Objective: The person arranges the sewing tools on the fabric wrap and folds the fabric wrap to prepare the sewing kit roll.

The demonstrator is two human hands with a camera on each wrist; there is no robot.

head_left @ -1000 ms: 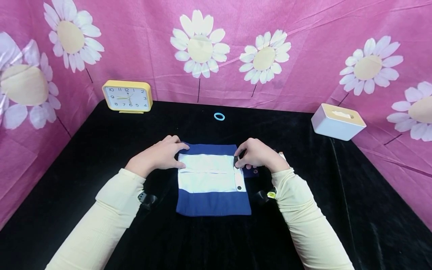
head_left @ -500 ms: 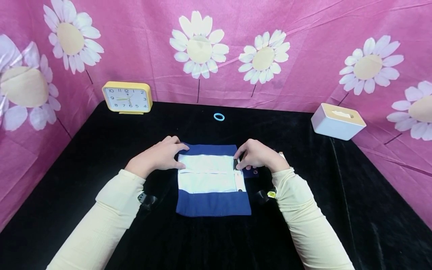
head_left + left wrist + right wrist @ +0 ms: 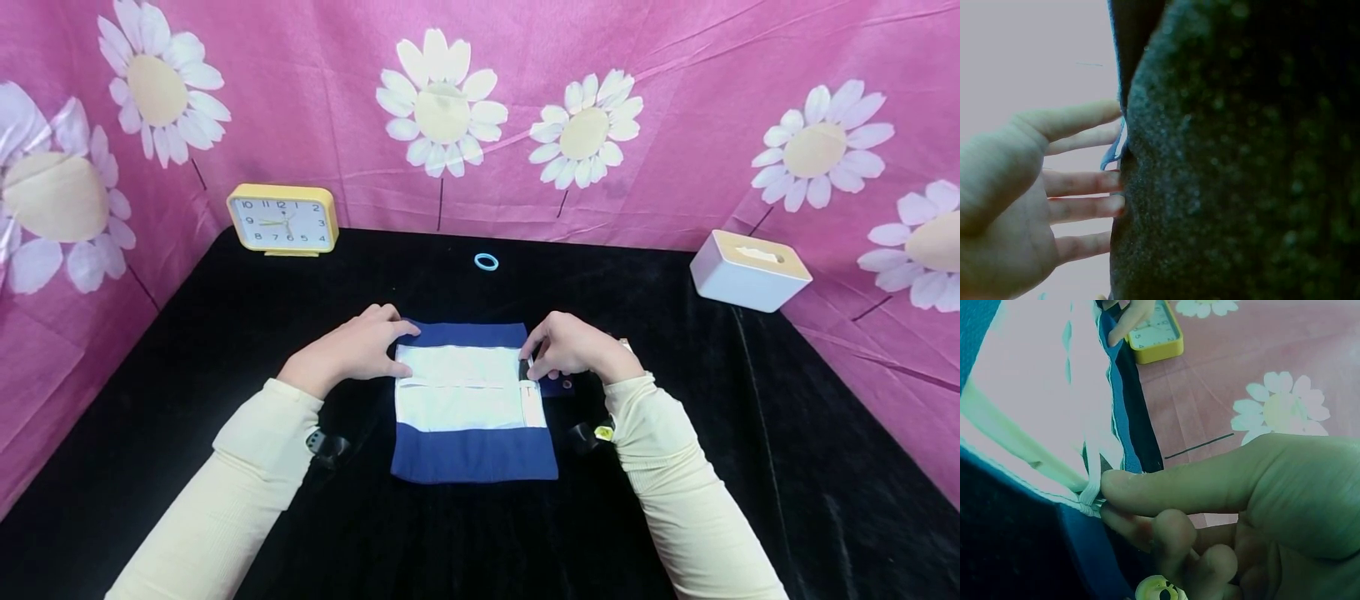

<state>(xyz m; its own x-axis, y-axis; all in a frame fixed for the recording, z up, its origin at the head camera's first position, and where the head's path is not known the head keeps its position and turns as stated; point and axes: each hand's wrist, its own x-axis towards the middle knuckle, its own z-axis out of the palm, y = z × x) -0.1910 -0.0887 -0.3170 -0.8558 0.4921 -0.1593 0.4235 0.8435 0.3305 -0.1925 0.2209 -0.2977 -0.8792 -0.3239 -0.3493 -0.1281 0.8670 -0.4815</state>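
A blue cloth case [image 3: 474, 456] with a white inner panel [image 3: 457, 408] lies spread out in the head view. Along the panel's right edge runs a pale marker [image 3: 532, 410] with a black cap [image 3: 524, 369]. My right hand [image 3: 573, 346] pinches the black end between thumb and fingers. A thin white band [image 3: 1093, 472] stands against the thumb in the right wrist view, where the thumb mostly covers the dark end. My left hand [image 3: 348, 346] rests on the case's left edge, thumb and forefinger spread apart. Its fingers [image 3: 1082, 181] look straight in the left wrist view.
A light-blue ring [image 3: 486, 262] lies beyond the case on the black cloth. At the back left stands a yellow clock [image 3: 283, 219], and at the back right a tissue box [image 3: 750, 271]. A blue tab with snaps [image 3: 558, 386] juts out under my right hand.
A dark dot low on the marker has gone from sight, and a small reddish mark shows on the barrel. My right hand has shifted slightly towards me; the left stays put.
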